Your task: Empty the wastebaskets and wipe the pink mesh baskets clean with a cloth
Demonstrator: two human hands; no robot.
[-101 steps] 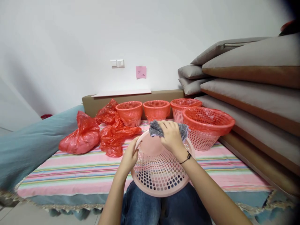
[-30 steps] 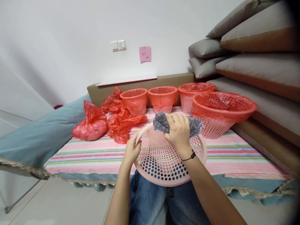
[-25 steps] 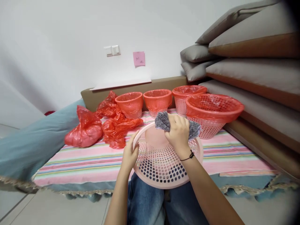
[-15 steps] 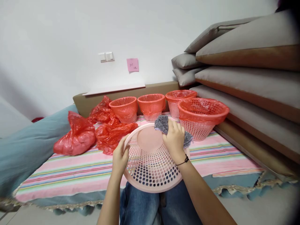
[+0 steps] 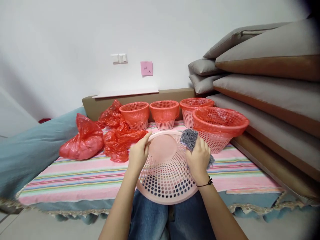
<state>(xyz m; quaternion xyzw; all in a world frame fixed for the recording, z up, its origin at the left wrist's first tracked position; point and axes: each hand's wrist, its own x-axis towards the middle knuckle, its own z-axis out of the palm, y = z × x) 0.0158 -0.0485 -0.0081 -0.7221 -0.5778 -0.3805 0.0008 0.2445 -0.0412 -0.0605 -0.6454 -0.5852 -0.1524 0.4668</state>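
A pale pink perforated basket [image 5: 166,173] lies tilted over my lap, its open side facing me. My left hand [image 5: 139,151] grips its rim on the left, thumb toward the top. At the right rim, my right hand [image 5: 199,156] is closed on a grey cloth [image 5: 189,138], which is pressed round the rim and sticks out on both sides of the fingers. A black cord is on the right wrist.
Behind stand several baskets lined with red bags, the nearest [image 5: 217,128] at the right. Red plastic bags [image 5: 85,140] lie at the left on the striped cloth [image 5: 82,180]. Grey cushions [image 5: 270,86] are stacked at the right.
My right hand and the cloth have moved along the rim, right and downward. My left hand has shifted up and right along the rim. The view has turned slightly left.
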